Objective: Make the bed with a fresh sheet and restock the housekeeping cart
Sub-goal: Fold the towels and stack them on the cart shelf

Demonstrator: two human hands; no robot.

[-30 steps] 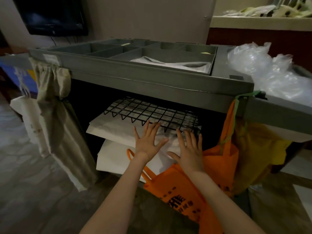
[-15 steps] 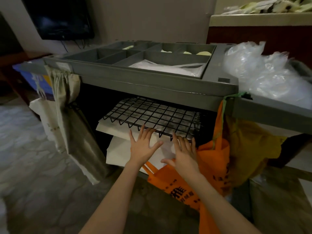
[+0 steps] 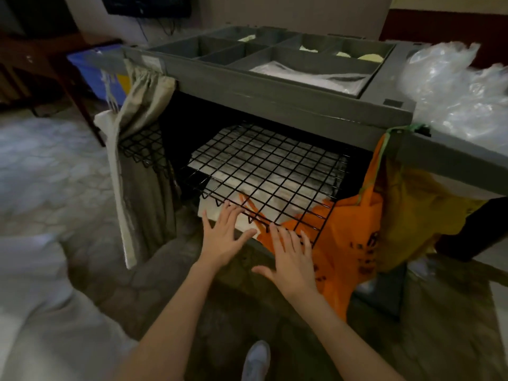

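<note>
Folded sheets (image 3: 275, 185) are stacked inside the cart (image 3: 288, 103), under the wire rack (image 3: 264, 166). Both hands, left (image 3: 224, 240) and right (image 3: 292, 259), are spread flat at its near edge, nothing gripped. Restocking appears largely done; no bed is seen.

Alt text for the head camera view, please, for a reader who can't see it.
Both hands, left hand and right hand, reach open-fingered to the front edge of a black wire rack over folded white linen inside a grey housekeeping cart. An orange bag hangs at the cart's right.
</note>
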